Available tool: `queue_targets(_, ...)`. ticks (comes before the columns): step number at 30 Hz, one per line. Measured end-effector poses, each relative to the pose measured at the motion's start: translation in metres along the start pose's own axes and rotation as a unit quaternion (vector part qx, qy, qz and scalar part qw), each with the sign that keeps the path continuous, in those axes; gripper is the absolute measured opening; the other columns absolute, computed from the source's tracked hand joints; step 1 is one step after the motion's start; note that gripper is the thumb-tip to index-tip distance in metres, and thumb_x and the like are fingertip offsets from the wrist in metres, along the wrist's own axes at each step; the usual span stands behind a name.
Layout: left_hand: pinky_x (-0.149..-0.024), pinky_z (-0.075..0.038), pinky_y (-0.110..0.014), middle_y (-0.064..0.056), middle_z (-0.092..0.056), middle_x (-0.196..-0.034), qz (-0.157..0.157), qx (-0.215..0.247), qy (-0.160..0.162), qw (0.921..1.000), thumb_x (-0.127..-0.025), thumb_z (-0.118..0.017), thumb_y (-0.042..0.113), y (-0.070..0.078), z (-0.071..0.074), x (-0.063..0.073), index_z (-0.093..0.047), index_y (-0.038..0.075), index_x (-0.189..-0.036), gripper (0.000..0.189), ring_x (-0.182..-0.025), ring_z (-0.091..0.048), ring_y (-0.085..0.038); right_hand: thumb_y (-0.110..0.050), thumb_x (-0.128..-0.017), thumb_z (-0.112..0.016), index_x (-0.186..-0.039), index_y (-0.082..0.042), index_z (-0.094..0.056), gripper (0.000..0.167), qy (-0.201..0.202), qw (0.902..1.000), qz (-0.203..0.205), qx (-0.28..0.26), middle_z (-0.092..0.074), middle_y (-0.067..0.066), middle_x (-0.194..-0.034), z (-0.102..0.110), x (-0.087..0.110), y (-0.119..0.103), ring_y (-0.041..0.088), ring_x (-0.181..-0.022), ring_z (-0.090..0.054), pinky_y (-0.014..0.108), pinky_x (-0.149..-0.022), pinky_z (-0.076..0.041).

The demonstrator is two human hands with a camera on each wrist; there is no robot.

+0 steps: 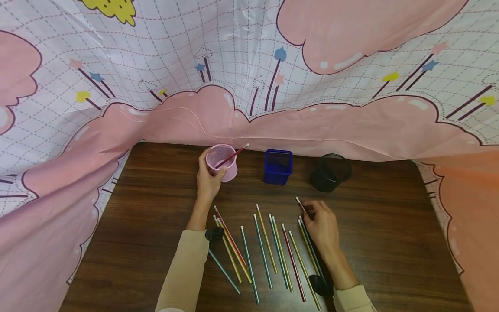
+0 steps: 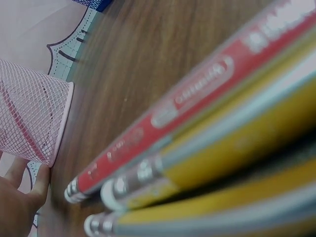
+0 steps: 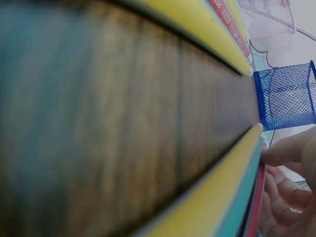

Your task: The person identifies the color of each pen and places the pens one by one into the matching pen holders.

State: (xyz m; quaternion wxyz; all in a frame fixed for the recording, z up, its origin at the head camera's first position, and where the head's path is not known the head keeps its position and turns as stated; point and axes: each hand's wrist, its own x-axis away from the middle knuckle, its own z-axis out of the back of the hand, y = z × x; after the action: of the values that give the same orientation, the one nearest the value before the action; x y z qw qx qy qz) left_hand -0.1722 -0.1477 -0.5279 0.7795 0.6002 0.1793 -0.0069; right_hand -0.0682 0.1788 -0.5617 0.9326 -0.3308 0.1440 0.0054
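Note:
My left hand (image 1: 208, 184) grips a pink mesh pencil cup (image 1: 231, 172) at the back left of the table, thumb in front and fingers at its left side. A red pencil (image 1: 235, 154) leans inside that cup, its eraser end sticking out to the right. My right hand (image 1: 322, 223) pinches another red pencil (image 3: 256, 202) near its eraser end, low over the table. Beside it lie a yellow pencil (image 3: 217, 197) and a green pencil (image 3: 242, 197). In the left wrist view, a red pencil (image 2: 163, 106) and yellow ones lie close in front.
A blue square mesh cup (image 1: 276, 177) and a black round mesh cup (image 1: 324, 180) stand along the back edge, right of the pink one. Several red, yellow and green pencils, one a green pencil (image 1: 249, 264), lie spread between my arms. A patterned cloth (image 1: 249, 65) hangs behind the table.

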Motion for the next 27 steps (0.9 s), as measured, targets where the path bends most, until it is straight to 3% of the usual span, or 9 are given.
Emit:
queue_targets(8, -0.083, -0.050, -0.058, -0.036, -0.052, -0.131, -0.005, 0.001, -0.013, 0.9999, -0.084, -0.077, 0.003, 0.002, 0.002, 0.000, -0.037, 0.001, -0.146, 0.074, -0.103, -0.060, -0.056, -0.003, -0.079, -0.077, -0.101, -0.012, -0.076, 0.024, -0.036, 0.9973, -0.020, 0.061, -0.069, 0.003, -0.091, 0.009, -0.001, -0.005, 0.024, -0.078, -0.069, 0.053, -0.066, -0.054)
queue_targets(19, -0.083, -0.050, -0.061, -0.036, -0.051, -0.132, 0.006, 0.009, -0.014, 0.9998, -0.084, -0.076, 0.002, 0.006, 0.005, 0.001, -0.037, -0.001, -0.146, 0.073, -0.104, -0.059, -0.057, -0.006, -0.081, -0.067, -0.097, -0.010, -0.075, 0.019, -0.088, 0.9883, -0.061, 0.109, -0.069, 0.004, -0.090, 0.014, -0.007, -0.016, 0.031, -0.082, -0.068, 0.057, -0.067, -0.052)
queue_targets(27, -0.083, -0.051, -0.061, -0.030, -0.051, -0.137, 0.014, 0.006, -0.007, 0.9999, -0.084, -0.078, 0.007, -0.035, -0.002, -0.005, -0.036, 0.012, -0.150, 0.079, -0.106, -0.060, -0.053, -0.005, -0.077, -0.069, -0.093, -0.007, -0.074, 0.017, -0.078, 0.9892, -0.062, 0.108, -0.071, 0.005, -0.086, 0.013, -0.007, -0.014, 0.032, -0.080, -0.069, 0.055, -0.069, -0.052)
